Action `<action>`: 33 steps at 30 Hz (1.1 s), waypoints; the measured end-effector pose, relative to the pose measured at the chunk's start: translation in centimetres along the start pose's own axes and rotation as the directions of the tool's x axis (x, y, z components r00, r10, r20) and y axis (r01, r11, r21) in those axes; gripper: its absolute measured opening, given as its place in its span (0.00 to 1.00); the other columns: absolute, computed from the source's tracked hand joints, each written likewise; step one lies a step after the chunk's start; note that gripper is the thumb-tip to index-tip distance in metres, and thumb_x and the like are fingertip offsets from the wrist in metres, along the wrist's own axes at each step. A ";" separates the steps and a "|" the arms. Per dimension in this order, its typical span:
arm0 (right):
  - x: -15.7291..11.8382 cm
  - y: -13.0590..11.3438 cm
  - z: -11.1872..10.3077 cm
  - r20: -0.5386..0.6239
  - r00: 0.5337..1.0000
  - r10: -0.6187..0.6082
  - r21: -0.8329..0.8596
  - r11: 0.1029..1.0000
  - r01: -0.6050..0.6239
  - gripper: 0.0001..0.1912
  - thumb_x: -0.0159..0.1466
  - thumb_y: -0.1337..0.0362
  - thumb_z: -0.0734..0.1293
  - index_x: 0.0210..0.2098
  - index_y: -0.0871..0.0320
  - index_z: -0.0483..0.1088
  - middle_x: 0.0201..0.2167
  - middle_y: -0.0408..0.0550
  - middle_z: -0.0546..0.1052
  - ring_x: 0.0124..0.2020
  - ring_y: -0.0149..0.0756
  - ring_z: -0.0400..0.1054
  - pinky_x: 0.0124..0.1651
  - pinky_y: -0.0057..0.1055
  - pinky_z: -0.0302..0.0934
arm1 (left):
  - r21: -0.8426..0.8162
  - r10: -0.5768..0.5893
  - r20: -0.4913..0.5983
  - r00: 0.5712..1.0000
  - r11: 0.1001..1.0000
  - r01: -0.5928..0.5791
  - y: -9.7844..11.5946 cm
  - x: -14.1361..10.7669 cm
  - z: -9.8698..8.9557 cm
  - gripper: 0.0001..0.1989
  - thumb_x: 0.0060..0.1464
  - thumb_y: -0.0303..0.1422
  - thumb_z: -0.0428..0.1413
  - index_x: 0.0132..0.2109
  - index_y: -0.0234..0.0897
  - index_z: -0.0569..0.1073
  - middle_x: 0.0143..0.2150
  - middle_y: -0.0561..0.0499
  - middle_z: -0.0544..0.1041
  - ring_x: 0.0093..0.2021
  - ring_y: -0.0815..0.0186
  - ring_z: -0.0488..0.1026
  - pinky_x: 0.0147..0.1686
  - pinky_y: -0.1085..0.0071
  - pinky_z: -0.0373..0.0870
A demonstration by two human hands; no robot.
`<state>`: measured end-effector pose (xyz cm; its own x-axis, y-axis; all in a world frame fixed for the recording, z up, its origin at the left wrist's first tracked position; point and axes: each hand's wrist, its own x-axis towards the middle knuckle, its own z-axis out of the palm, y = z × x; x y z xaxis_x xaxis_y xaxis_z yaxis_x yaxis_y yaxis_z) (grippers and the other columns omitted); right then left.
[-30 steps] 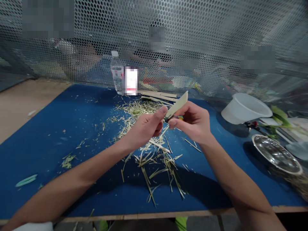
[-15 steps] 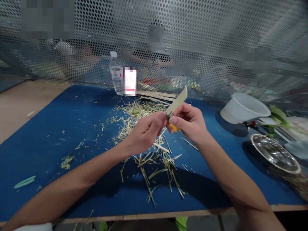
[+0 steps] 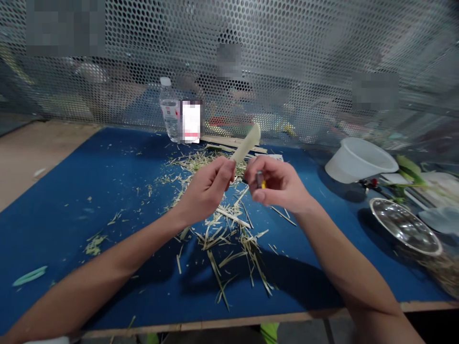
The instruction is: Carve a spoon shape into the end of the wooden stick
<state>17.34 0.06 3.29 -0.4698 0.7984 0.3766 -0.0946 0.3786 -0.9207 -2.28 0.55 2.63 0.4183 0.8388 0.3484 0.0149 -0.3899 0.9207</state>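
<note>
Pale strip (image 3: 247,143) is pinched between the thumb and fingers of the left hand (image 3: 206,188), its free end tilted up and away above the blue surface (image 3: 125,179). By the right hand (image 3: 279,184), just beside and apart from the left, a small dark-and-yellow tool (image 3: 259,179) is gripped between thumb and curled fingers — its exact form is mostly hidden. Below the hands, thin shavings (image 3: 233,217) are scattered, heaped more thickly towards the back. Beyond them, longer strips (image 3: 233,141) are laid near a water bottle (image 3: 169,117) and a pixelated bright panel (image 3: 191,120). To the right, a white tub (image 3: 340,162) and a metal bowl (image 3: 405,227) are seen; behind everything, a perforated screen (image 3: 294,52) is set upright.
</note>
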 end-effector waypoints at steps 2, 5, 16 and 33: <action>0.1 -0.2 0.4 -0.187 0.982 -0.014 -0.075 0.997 0.000 0.15 0.53 0.64 0.78 0.32 0.54 0.68 0.22 0.33 0.65 0.18 0.20 0.54 0.19 0.24 0.48 | -0.008 -0.001 0.004 1.000 1.000 0.001 -0.2 -0.1 0.2 0.17 0.67 0.45 0.46 0.34 0.38 0.64 0.24 0.57 0.59 0.22 0.73 0.54 0.22 0.71 0.53; 0.2 -0.2 1.0 -0.297 0.955 -0.004 -0.146 0.988 -0.041 0.11 0.57 0.61 0.76 0.34 0.54 0.70 0.21 0.34 0.64 0.19 0.22 0.53 0.20 0.25 0.47 | 0.031 0.012 -0.010 1.000 0.999 -0.012 -0.4 -0.1 0.4 0.15 0.67 0.44 0.47 0.36 0.38 0.65 0.24 0.58 0.59 0.22 0.73 0.54 0.22 0.71 0.53; 0.5 0.2 1.1 -0.363 0.931 -0.025 -0.313 0.945 -0.096 0.07 0.61 0.60 0.70 0.30 0.56 0.72 0.19 0.35 0.61 0.20 0.24 0.52 0.23 0.28 0.46 | 0.306 0.028 -0.019 0.999 0.952 -0.021 -0.5 0.0 0.4 0.16 0.67 0.42 0.47 0.34 0.37 0.66 0.26 0.56 0.63 0.25 0.73 0.59 0.24 0.72 0.56; 0.4 0.6 1.2 -0.349 0.934 -0.076 -0.497 0.860 -0.115 0.04 0.62 0.64 0.67 0.32 0.56 0.71 0.21 0.35 0.58 0.21 0.24 0.50 0.23 0.27 0.47 | 0.292 -0.054 -0.013 0.998 0.955 0.055 -0.3 0.1 0.3 0.13 0.66 0.41 0.49 0.46 0.36 0.71 0.28 0.56 0.66 0.24 0.73 0.58 0.22 0.72 0.55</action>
<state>16.04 0.03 2.73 -0.1253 0.8803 0.4576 0.4089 0.4661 -0.7846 -1.98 0.69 2.33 0.4047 0.8636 0.3007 0.3027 -0.4368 0.8471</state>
